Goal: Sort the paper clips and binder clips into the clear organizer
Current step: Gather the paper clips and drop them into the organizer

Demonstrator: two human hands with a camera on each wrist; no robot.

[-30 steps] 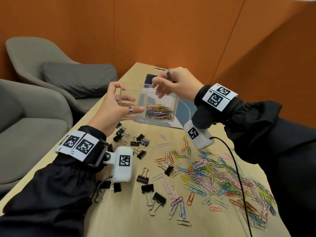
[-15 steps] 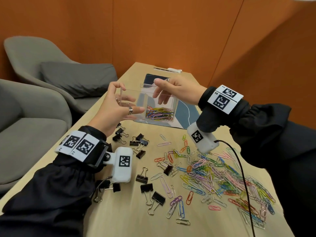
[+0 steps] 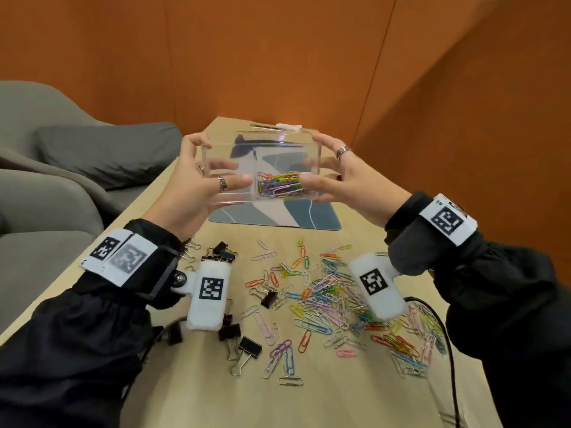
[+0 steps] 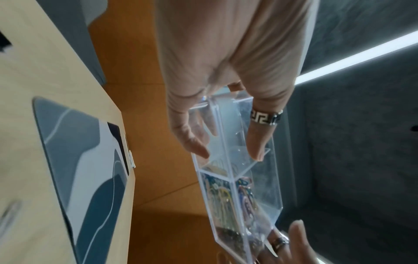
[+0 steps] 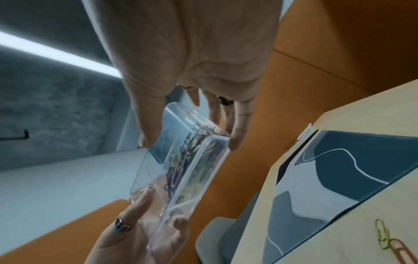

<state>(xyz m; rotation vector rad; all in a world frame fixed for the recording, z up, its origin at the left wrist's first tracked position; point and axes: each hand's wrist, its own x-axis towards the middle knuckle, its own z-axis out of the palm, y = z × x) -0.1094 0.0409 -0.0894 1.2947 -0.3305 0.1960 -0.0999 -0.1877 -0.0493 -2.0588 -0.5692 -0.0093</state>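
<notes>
Both hands hold the clear organizer (image 3: pixel 262 143) in the air above the table. My left hand (image 3: pixel 216 168) grips its left end, thumb on the front wall and fingers behind. My right hand (image 3: pixel 318 162) grips the right end the same way. Coloured paper clips (image 3: pixel 279 188) fill the right compartment; the left one looks empty. The left wrist view shows the left hand (image 4: pixel 228 151) clamping the organizer (image 4: pixel 239 178); the right wrist view shows the right hand (image 5: pixel 190 142) on the organizer (image 5: pixel 192 169). Loose paper clips (image 3: pixel 333 291) and black binder clips (image 3: pixel 247 345) lie on the table below.
A blue-grey mat (image 3: pixel 278 214) lies on the wooden table under the organizer. Grey chairs (image 3: pixel 46 196) stand along the left table edge. Orange walls close off the far end and the right. A black cable (image 3: pixel 448 335) runs over the clips at the right.
My right hand has come away from the organizer's top opening and taken hold of its right end. The organizer has risen, now held level between both hands.
</notes>
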